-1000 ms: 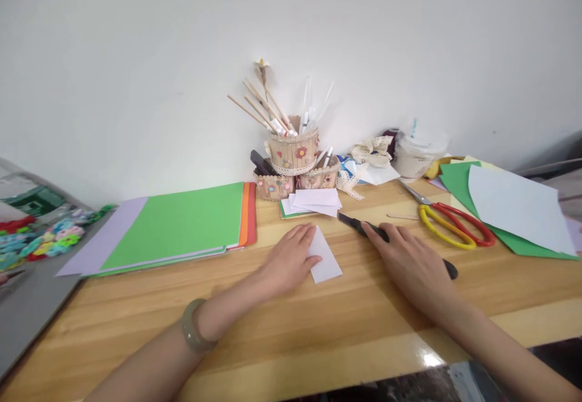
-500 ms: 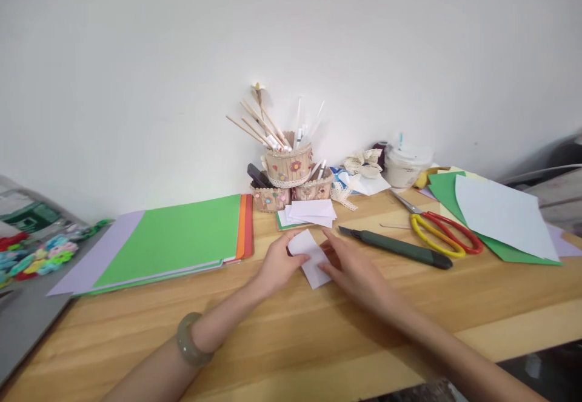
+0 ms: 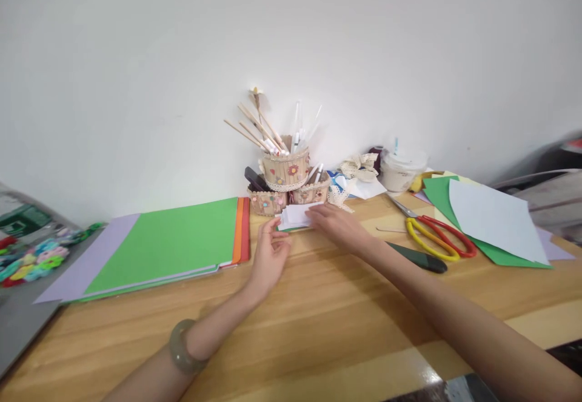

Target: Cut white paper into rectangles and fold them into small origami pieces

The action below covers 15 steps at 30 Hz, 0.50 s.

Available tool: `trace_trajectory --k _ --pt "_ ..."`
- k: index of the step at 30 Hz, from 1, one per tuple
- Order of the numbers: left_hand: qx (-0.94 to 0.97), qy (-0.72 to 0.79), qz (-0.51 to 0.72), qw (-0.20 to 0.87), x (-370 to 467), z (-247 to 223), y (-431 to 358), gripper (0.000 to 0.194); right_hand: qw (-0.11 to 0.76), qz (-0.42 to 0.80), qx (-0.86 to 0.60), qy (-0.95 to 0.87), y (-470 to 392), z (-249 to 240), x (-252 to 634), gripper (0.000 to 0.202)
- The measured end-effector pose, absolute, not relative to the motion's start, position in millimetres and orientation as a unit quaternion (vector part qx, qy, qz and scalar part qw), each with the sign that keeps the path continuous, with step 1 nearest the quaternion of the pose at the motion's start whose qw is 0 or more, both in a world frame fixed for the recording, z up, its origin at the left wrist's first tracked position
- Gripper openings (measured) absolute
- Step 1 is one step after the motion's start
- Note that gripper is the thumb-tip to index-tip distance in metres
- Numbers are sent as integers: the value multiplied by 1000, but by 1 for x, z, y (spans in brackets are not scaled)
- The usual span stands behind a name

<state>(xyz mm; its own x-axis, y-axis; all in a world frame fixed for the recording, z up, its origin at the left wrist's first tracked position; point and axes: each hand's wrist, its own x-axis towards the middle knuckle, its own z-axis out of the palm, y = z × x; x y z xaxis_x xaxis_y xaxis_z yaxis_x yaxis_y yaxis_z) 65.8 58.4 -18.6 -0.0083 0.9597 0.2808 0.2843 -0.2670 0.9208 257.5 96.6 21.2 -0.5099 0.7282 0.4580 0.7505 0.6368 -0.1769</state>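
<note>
A small stack of white paper pieces point(image 3: 294, 214) lies on a green piece in front of the decorated pots. My right hand point(image 3: 334, 223) reaches over the right end of the stack, its fingertips on the top white piece. Beside the stack's left end is my left hand point(image 3: 269, 253), fingers apart and curved, its fingertips near the papers' edge with nothing held. A green bangle is on my left wrist. Under my right forearm the green utility knife point(image 3: 421, 258) is partly hidden, its blade end out of sight.
Green, lilac, orange and red sheets point(image 3: 168, 244) lie at the left. Pots point(image 3: 285, 171) with sticks and pens stand by the wall. Scissors point(image 3: 434, 238), a lidded cup point(image 3: 400, 171) and more sheets point(image 3: 495, 220) are at the right. Colourful pieces point(image 3: 36, 262) lie far left.
The white piece that both hands held over the table is now at the stack under my right hand. Both hands have moved; my left hand has let go of the paper.
</note>
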Motion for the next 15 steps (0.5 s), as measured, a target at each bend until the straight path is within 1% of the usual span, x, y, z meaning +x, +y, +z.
trace_trajectory --k 2,4,6,8,10,11,15 --pt "620 502 497 341 66 -19 58 40 255 -31 -437 -862 102 23 267 24" --pt "622 499 495 345 67 -20 57 38 292 -55 -491 -819 108 32 288 32" --pt "626 494 492 350 67 -20 57 36 348 -91 -575 -735 120 46 320 44" --pt "631 488 487 355 67 -20 56 34 387 -108 -645 -650 136 57 356 60" --pt "637 482 483 360 68 -19 55 31 404 -94 -691 -592 152 61 389 78" --pt "639 479 481 363 68 -19 55 29 408 -77 -706 -574 160 59 403 83" --pt "642 474 474 372 68 -17 55 25 440 -2 -709 -552 181 34 434 92"
